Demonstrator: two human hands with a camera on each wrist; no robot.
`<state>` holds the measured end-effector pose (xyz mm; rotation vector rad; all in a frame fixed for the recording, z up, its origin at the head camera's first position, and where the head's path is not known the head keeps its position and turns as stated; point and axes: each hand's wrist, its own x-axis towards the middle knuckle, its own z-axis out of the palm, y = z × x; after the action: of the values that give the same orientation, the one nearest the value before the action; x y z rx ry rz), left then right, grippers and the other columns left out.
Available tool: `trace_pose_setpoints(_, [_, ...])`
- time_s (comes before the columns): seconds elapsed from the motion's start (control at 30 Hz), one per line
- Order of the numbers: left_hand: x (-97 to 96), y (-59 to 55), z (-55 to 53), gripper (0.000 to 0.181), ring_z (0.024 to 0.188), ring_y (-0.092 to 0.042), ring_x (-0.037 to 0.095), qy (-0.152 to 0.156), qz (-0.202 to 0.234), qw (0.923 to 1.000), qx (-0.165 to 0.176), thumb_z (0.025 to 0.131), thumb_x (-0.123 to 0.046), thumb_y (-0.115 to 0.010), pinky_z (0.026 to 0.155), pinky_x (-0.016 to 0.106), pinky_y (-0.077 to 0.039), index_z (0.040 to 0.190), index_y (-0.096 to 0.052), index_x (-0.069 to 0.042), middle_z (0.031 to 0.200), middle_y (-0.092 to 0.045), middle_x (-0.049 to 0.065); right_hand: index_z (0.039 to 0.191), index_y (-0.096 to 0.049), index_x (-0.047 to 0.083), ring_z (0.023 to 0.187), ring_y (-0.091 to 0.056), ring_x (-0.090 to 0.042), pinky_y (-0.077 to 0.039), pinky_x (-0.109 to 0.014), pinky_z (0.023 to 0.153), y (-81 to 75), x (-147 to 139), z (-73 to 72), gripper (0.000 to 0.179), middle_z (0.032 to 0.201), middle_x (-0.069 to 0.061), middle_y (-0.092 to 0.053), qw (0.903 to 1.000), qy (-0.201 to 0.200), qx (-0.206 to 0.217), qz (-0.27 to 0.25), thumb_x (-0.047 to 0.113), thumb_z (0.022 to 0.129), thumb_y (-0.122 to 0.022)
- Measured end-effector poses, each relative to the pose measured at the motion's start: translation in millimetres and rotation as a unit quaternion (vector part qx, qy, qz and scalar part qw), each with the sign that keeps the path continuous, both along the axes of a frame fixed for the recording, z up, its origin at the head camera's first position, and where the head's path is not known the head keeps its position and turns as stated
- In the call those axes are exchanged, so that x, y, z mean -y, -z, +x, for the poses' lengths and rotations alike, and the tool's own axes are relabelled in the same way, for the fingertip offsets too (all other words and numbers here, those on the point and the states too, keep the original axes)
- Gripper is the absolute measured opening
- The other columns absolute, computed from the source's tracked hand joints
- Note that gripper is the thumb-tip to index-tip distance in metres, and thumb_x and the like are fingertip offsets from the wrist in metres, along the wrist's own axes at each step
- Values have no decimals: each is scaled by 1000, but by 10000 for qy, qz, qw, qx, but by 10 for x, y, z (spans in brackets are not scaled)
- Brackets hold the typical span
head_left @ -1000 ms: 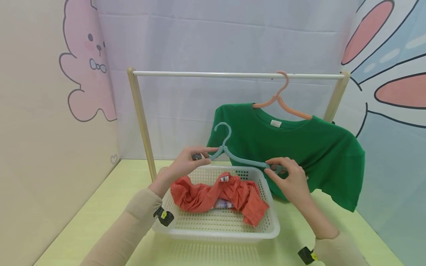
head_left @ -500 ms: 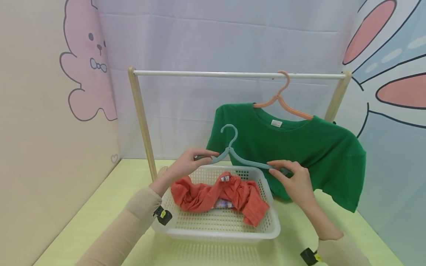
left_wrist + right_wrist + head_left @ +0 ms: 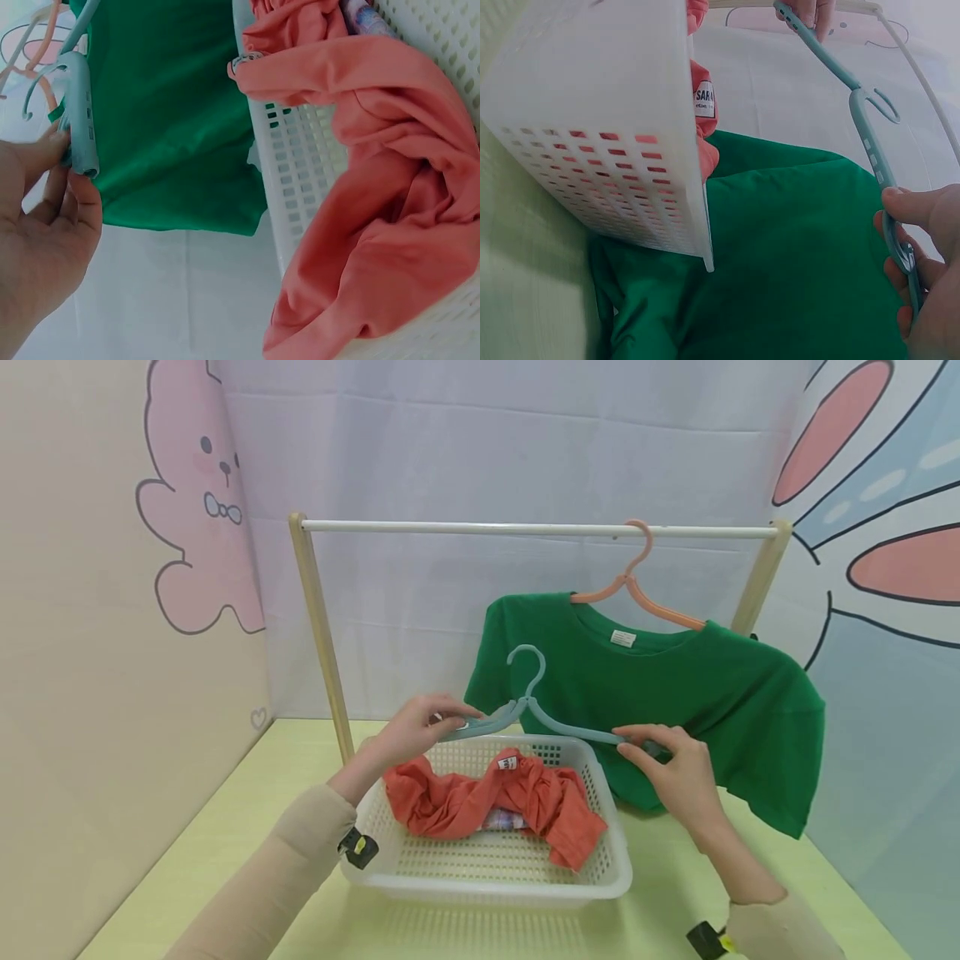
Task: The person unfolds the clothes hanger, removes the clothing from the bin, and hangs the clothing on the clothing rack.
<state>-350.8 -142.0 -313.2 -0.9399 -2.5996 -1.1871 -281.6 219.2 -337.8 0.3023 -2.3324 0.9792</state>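
A light blue clothes hanger [image 3: 570, 727] is held up over the back rim of the basket, hook on top. My left hand [image 3: 418, 727] pinches its left arm near the end between thumb and fingers. At the other end, my right hand [image 3: 677, 768] grips the right arm; the right wrist view shows the thumb [image 3: 911, 202] on one side and fingers curled behind. Below lies a crumpled coral-red garment [image 3: 457, 806] with a white label, inside the white plastic basket [image 3: 487, 888]. A bit of patterned cloth [image 3: 502, 819] shows under it.
Behind the hands stands a rack with a white rail [image 3: 465, 527] and wooden posts [image 3: 322, 635]. From its right part hangs a green T-shirt [image 3: 750, 718] on an orange hanger [image 3: 660, 611]. The basket stands on a pale yellow table [image 3: 225, 860] with printed walls at both sides.
The blue hanger has shifted right and slightly down, its left arm now showing more. My right hand moved right with it; the left hand slid back toward the arm's end.
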Motion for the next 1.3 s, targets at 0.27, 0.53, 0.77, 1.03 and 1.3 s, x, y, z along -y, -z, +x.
trace_pose_setpoints(0.27, [30,7,-14,27,82,-64,16,-377,715,9967,90,100,-12,-57,79,32,-56,126,-65,-13,99,-68,14,108,-77,25,79,-50,1,-41,-21,67,2,-51,0,18,88,0,-69,9998,-17,-184,-110,26,91,-73])
trace_pose_setpoints(0.53, [70,-43,-34,35,82,-65,21,-150,903,9958,50,99,-12,-59,78,32,-54,134,-60,-13,94,-67,16,108,-77,22,78,-50,2,-41,-20,66,-23,-74,-11,18,86,1,-69,9993,-142,-340,-52,22,90,-73])
trace_pose_setpoints(0.77, [75,-169,-42,69,90,-65,20,274,715,9969,164,93,-7,-67,78,26,-56,153,-37,-22,107,-62,13,109,-76,20,79,-49,0,-42,-22,67,-44,-79,5,18,85,4,-66,9993,-302,-189,76,22,91,-72])
trace_pose_setpoints(1.03, [96,-235,-58,69,87,-66,27,577,393,9967,409,93,-7,-66,76,33,-57,151,-33,-26,102,-65,13,108,-76,21,79,-49,0,-42,-24,70,-40,-85,8,18,85,5,-66,9992,-350,-152,142,21,91,-72])
trace_pose_setpoints(1.3, [108,-212,-53,65,77,-65,30,701,919,9928,300,92,-2,-66,64,33,-57,143,-31,-20,91,-63,15,109,-76,20,81,-50,0,-44,-22,70,-81,-105,41,19,87,5,-66,9996,-252,-120,22,23,91,-72])
